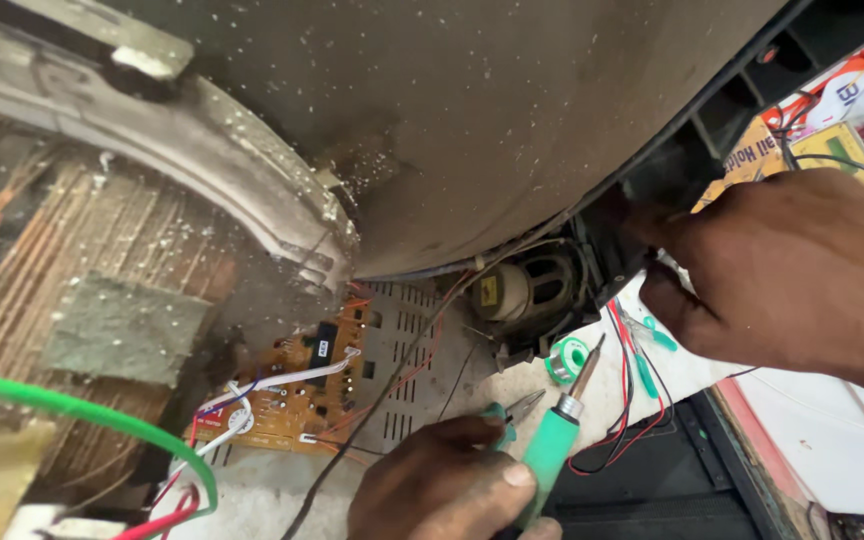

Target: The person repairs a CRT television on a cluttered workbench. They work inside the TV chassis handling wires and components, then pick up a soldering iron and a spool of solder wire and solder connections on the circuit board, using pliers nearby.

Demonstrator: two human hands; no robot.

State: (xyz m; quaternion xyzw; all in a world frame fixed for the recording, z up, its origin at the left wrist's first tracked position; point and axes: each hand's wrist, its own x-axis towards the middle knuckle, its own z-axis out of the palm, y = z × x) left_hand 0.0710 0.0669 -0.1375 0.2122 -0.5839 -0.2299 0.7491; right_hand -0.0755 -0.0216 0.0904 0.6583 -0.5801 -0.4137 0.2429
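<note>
Left hand (447, 485) clamped on green soldering iron (555, 440), hot tip up; prob. light, stiff, grip handle only. Right hand (782, 275) fingers curled at black TV frame (652, 215) edge; grip unclear.

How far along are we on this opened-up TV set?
Done: the set is open, with its picture tube and orange circuit board exposed. In hand: the left hand holds a green soldering iron, tip up, off the board; the right hand reaches into the cabinet edge beside the speaker. Left: loose red and black wires hang unconnected; nothing reassembled.
</note>
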